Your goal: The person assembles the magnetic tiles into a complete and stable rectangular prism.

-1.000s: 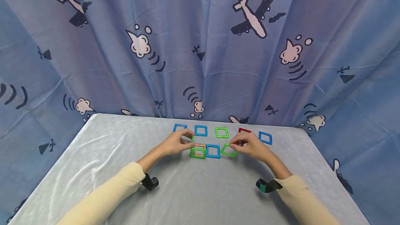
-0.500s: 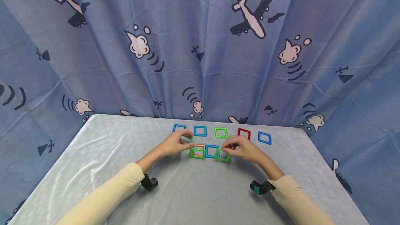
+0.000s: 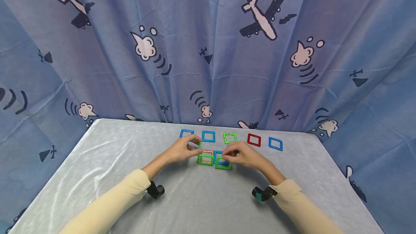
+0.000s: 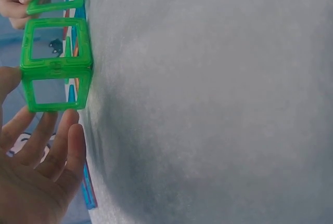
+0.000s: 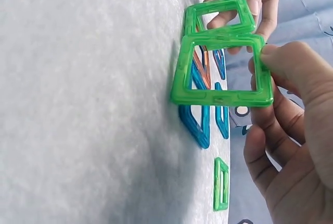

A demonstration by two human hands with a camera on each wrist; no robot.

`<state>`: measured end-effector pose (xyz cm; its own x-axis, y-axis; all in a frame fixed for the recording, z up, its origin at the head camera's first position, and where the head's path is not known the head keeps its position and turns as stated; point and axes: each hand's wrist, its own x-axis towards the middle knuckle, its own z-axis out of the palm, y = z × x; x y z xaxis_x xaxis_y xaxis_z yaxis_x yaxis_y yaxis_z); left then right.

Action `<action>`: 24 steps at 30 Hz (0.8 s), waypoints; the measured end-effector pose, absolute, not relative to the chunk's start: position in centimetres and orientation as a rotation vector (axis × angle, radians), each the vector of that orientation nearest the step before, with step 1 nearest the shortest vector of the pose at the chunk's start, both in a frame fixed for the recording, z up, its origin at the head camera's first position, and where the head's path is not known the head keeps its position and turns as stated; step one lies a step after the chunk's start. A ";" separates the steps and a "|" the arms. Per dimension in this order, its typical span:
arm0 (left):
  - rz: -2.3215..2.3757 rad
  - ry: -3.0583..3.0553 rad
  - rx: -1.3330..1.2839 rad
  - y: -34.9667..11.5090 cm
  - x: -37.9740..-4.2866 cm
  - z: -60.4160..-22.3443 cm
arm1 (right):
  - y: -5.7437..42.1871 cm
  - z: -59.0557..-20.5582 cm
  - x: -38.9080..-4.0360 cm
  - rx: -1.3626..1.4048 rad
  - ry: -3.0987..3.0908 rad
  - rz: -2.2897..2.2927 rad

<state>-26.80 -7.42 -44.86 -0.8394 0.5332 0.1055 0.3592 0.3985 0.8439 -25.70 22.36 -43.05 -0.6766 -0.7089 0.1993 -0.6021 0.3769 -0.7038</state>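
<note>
My left hand [image 3: 183, 148] holds an upright green square magnetic tile [image 4: 32, 96] by its edges, thumb at one corner and fingertips along the outer side. That tile meets a second upright green tile [image 3: 206, 164] at a corner. An orange tile [image 3: 208, 151] lies flat behind the second one, beside a flat blue tile [image 3: 216, 157]. Between thumb and fingers, my right hand [image 3: 245, 154] pinches another green square tile [image 5: 221, 99]. It stands nearly upright at the near edge of the blue tile, just right of the second green tile. Whether it touches the blue tile cannot be told.
Along the back of the grey cloth-covered table [image 3: 208, 205] lies a row of flat tiles: blue [image 3: 186, 130], blue [image 3: 208, 140], green [image 3: 230, 134], red [image 3: 254, 135] and blue [image 3: 276, 139]. A blue curtain [image 3: 182, 93] hangs behind the table.
My right hand has moved left with its green tile, from right of the flat blue tile to its near edge. The tile has turned straighter. My left hand has stayed put.
</note>
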 end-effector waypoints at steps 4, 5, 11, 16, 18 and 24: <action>1.415 2.471 0.792 -7.4 -26.8 -44.9 | 21.9 -43.1 -25.8 -1.187 2.497 -1.153; 1.412 2.472 0.791 -7.5 -26.8 -44.9 | 21.8 -43.0 -25.9 -1.186 2.500 -1.145; 1.426 2.464 0.790 -7.4 -26.8 -44.8 | 21.5 -42.7 -26.0 -1.175 2.529 -1.100; 1.431 2.463 0.800 -7.4 -26.8 -44.7 | 21.5 -42.7 -26.0 -1.177 2.533 -1.095; 1.431 2.465 0.803 -7.4 -26.8 -44.7 | 21.5 -42.7 -26.0 -1.178 2.533 -1.101; 1.434 2.463 0.793 -7.4 -26.7 -44.7 | 21.3 -42.5 -25.9 -1.152 2.534 -1.091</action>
<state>-26.69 -7.40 -44.65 -0.8407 0.5310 0.1059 0.3542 0.3914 0.8493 -25.87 21.34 -42.47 -0.6932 -0.7047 0.1513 -0.5943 0.4401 -0.6732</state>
